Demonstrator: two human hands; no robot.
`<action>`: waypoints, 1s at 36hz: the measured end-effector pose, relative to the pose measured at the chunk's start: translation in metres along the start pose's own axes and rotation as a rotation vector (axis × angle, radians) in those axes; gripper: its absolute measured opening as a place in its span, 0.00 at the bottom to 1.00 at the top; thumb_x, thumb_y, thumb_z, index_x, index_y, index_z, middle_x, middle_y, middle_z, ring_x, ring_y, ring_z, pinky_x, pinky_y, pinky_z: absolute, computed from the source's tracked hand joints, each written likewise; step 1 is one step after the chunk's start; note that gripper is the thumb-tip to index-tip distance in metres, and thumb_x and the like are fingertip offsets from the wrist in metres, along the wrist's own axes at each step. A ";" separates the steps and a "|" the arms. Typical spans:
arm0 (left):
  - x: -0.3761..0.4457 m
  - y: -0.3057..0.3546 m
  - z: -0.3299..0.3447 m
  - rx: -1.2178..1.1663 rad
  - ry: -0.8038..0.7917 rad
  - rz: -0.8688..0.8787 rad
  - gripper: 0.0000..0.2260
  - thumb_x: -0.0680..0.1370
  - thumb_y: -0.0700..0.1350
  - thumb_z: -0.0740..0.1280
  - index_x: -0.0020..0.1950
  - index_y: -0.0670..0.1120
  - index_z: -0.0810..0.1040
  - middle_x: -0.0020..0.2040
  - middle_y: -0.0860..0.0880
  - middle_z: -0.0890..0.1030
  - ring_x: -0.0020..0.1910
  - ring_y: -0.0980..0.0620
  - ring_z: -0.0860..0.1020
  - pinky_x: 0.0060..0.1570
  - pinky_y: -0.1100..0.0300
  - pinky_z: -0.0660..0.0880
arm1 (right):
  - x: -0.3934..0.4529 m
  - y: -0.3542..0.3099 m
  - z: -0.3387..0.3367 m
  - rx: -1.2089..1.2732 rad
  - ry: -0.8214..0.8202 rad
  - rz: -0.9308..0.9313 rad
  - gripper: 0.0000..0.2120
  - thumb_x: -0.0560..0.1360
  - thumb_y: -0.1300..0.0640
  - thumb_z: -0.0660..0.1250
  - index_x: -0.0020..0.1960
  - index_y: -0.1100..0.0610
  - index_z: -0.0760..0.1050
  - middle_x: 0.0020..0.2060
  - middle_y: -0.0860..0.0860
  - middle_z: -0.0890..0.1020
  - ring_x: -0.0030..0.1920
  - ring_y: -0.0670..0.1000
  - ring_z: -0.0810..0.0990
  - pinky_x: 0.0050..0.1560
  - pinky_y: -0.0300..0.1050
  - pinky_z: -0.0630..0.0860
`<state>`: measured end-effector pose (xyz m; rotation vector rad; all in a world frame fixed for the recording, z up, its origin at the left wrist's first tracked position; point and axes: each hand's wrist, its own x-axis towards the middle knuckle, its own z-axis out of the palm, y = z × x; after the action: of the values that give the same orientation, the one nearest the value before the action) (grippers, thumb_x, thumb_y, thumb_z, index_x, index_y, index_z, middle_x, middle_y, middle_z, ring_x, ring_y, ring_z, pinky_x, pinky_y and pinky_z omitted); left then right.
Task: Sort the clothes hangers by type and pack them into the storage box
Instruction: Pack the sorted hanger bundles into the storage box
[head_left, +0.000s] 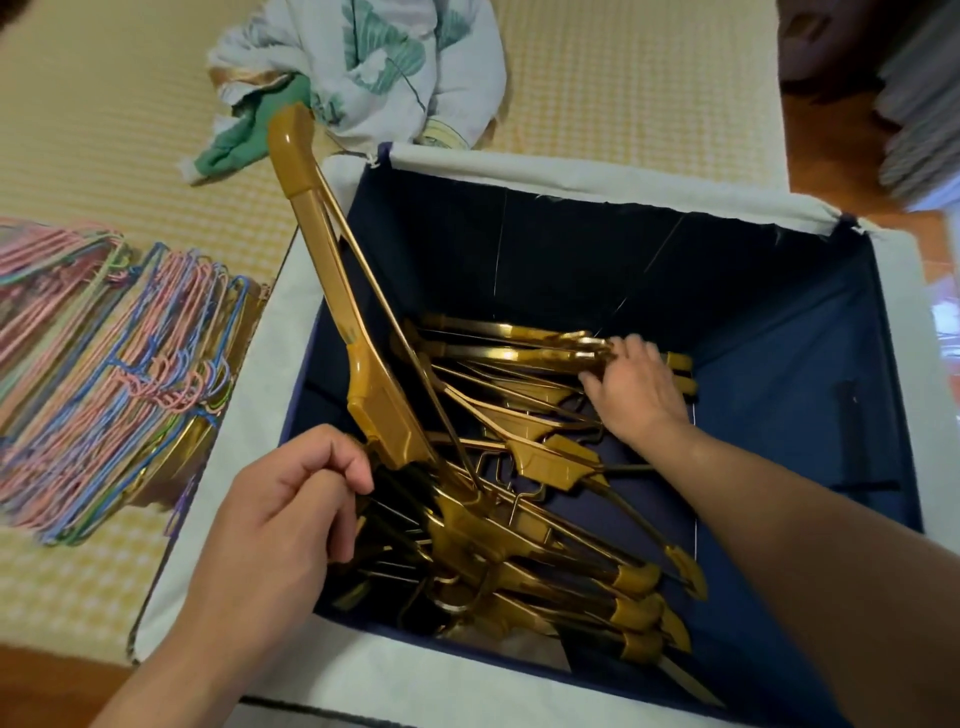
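Nearest, the left hand (280, 514) has its fingers curled around the lower end of a gold plastic clothes hanger (332, 291), which stands tilted with its far arm poking up over the white rim of the navy fabric storage box (597, 192). Just right of that hand, more gold hangers (545, 551) lie fanned across the box floor, shoulders overlapping and thin hooks crossing. That tangle looks like the risk: a hook could snag a neighbour as the raised hanger is lowered or shifted, dragging the stack askew, or the hanger's high end could catch the rim.

Further in, the right hand (636, 389) rests on the far bundle of gold hangers (519, 338), fingers bent over their ends; whether it truly grips them is unclear.

Left of the left hand, outside the box, a stack of pink, blue and green wire hangers (104, 374) waits on the yellow checked mat (623, 93). Beyond lies a crumpled white-and-green cloth (363, 57).
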<state>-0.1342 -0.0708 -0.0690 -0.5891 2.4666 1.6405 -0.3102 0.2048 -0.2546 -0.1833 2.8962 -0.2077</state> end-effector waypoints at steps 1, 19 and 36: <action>0.000 0.000 0.000 0.001 -0.001 -0.004 0.19 0.77 0.29 0.57 0.37 0.49 0.78 0.24 0.41 0.73 0.26 0.51 0.70 0.31 0.57 0.66 | 0.006 0.001 0.000 -0.027 0.007 -0.018 0.21 0.80 0.44 0.64 0.66 0.55 0.70 0.59 0.54 0.72 0.61 0.55 0.71 0.62 0.53 0.73; 0.002 -0.005 0.007 0.051 0.024 -0.054 0.18 0.79 0.32 0.57 0.39 0.51 0.79 0.26 0.42 0.75 0.27 0.52 0.71 0.33 0.53 0.68 | 0.071 0.010 0.005 0.085 -0.177 -0.182 0.19 0.77 0.48 0.70 0.67 0.46 0.73 0.57 0.46 0.78 0.58 0.50 0.77 0.61 0.49 0.75; 0.000 -0.004 0.011 0.081 0.032 -0.028 0.17 0.79 0.33 0.58 0.40 0.51 0.79 0.27 0.43 0.76 0.27 0.52 0.72 0.33 0.54 0.69 | 0.016 0.004 0.046 -0.334 -0.104 -0.186 0.44 0.73 0.50 0.73 0.80 0.54 0.52 0.71 0.57 0.69 0.73 0.60 0.66 0.76 0.60 0.63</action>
<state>-0.1337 -0.0620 -0.0768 -0.6408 2.5214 1.5246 -0.3151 0.2004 -0.3032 -0.5045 2.7890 0.2505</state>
